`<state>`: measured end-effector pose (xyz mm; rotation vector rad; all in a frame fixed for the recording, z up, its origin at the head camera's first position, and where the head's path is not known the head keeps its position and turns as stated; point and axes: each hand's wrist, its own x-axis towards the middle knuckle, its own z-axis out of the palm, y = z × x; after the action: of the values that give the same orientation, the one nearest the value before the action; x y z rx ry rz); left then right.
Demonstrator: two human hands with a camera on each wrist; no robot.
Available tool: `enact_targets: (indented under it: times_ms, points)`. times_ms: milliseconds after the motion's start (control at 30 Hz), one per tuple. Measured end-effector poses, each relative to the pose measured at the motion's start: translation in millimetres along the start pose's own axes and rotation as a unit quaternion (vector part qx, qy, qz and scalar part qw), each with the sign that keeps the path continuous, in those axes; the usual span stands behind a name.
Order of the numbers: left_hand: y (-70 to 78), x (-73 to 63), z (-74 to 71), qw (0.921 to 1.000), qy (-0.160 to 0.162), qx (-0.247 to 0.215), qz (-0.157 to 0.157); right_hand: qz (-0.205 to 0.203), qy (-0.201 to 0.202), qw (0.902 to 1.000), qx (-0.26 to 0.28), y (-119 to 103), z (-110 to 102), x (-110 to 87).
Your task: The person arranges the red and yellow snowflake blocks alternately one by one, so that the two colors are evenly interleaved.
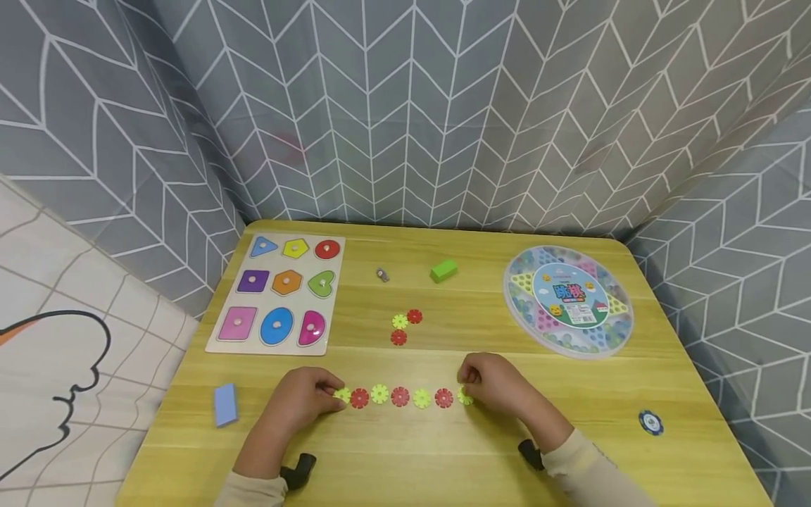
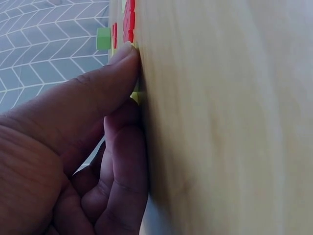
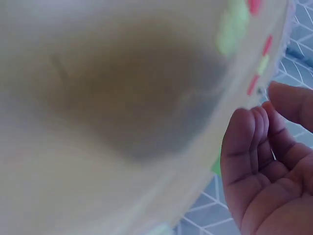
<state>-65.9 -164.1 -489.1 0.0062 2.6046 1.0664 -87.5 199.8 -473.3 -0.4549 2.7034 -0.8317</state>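
Note:
Yellow and red snowflake discs lie in a row on the wooden table (image 1: 405, 465), in alternating colours. At the row's left end my left hand (image 1: 308, 394) pinches a yellow snowflake disc (image 1: 343, 395) between thumb and fingers; in the left wrist view the hand (image 2: 93, 132) mostly hides it. My right hand (image 1: 497, 384) is beside the yellow disc (image 1: 466, 398) at the right end, partly covering it in the head view. In the blurred right wrist view, that hand's fingers (image 3: 239, 142) are bent loosely with nothing seen between them and the thumb. A red disc (image 1: 400, 396) lies mid-row.
Behind the row lie two red discs and a yellow disc (image 1: 399, 322). A shape puzzle board (image 1: 266, 296), small grey object (image 1: 382, 274), green block (image 1: 443, 271) and round game box (image 1: 570, 299) stand farther back. A blue block (image 1: 225, 405) lies left, a blue-white chip (image 1: 650, 422) right.

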Motion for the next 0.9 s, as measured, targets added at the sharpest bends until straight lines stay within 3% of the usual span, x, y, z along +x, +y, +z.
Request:
enact_targets:
  times_ms: [100, 200, 367, 500, 733, 900]
  points:
    - [0.7, -0.1, -0.9, 1.0, 0.002, 0.0, 0.001, 0.03, 0.023, 0.9993, -0.006, -8, -13, 16.9]
    - [1.3, -0.7, -1.6, 1.0, 0.002, 0.001, -0.001, 0.028, 0.03, 0.9991, -0.015, -15, -21, 43.7]
    - [0.8, -1.1, -0.2, 1.0, -0.001, -0.003, -0.007, 0.002, 0.003, 0.9978, -0.066, -22, -10, 91.8]
    - [-0.1, -0.6, 0.4, 1.0, 0.0, -0.006, -0.004, -0.009, 0.009, 0.9948, -0.101, -24, 3, 116.1]
    - [1.3, -1.7, -1.3, 1.0, 0.002, -0.001, 0.005, 0.002, 0.027, 0.9933, -0.113, -29, 13, 126.0]
    - [0.3, -2.0, -1.3, 1.0, 0.003, -0.004, 0.006, 0.021, 0.022, 0.9989, -0.034, -28, 5, 114.1]
